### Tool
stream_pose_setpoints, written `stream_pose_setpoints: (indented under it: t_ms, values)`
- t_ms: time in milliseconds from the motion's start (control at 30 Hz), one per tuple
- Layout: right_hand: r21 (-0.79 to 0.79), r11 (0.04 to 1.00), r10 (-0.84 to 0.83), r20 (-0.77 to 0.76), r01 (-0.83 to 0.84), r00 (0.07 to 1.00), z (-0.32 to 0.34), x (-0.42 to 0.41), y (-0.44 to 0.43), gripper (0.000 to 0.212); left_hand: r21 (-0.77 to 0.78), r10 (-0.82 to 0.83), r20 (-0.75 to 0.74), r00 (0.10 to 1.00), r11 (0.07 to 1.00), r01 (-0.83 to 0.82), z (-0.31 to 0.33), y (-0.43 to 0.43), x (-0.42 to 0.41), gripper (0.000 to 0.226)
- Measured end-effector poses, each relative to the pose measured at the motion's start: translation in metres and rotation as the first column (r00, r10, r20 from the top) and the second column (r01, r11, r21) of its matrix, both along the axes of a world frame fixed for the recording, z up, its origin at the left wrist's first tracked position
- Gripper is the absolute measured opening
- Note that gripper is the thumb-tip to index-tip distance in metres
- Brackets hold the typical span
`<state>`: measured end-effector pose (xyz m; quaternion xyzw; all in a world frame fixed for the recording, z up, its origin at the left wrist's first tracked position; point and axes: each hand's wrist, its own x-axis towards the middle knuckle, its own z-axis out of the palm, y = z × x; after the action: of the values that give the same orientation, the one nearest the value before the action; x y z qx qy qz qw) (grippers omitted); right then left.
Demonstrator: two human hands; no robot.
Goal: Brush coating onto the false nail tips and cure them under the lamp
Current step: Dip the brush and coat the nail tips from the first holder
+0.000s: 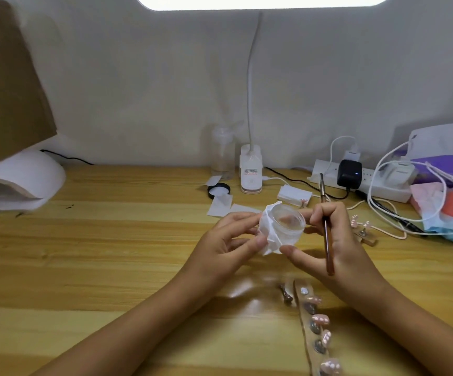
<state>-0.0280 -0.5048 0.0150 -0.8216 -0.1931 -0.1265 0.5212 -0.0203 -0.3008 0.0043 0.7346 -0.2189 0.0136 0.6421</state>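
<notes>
Over the wooden counter (111,253) the left hand (228,240) pinched a crumpled white wipe (267,236) against the small clear jar (287,223), which the right hand (339,240) steadied while gripping a brown-handled brush (327,234), seemingly preparing coating; next the brush must reach the pink false nail tips (320,320), near right.

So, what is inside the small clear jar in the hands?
The jar is open and looks mostly clear inside, with a faint pink patch; what that is, I cannot tell. The white tissue covers its left wall.
</notes>
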Motion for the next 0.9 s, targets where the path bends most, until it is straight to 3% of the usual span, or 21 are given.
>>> stream_pose_setpoints:
  t_ms: [200,467,733,900]
  values:
    - [-0.044,0.997,0.065,-0.007,-0.065,0.998,0.002,-0.001,-0.006,0.058,0.27,-0.005,0.243,0.97,0.961,-0.063,0.001,0.006,0.004,0.04]
    - [-0.085,0.99,0.109,-0.043,-0.112,0.993,0.003,-0.001,0.0,0.048,0.369,-0.004,0.23,0.973,0.926,-0.084,0.0,0.009,0.007,0.051]
    - [-0.213,0.973,0.069,-0.08,-0.084,0.994,0.007,-0.005,0.003,0.058,0.225,0.058,0.006,0.998,0.973,-0.058,0.002,0.01,0.006,0.047]
    - [-0.171,0.979,0.098,-0.092,-0.113,0.991,0.007,-0.006,0.009,0.06,0.118,0.04,-0.114,0.993,0.993,-0.026,0.0,0.006,0.004,0.055]
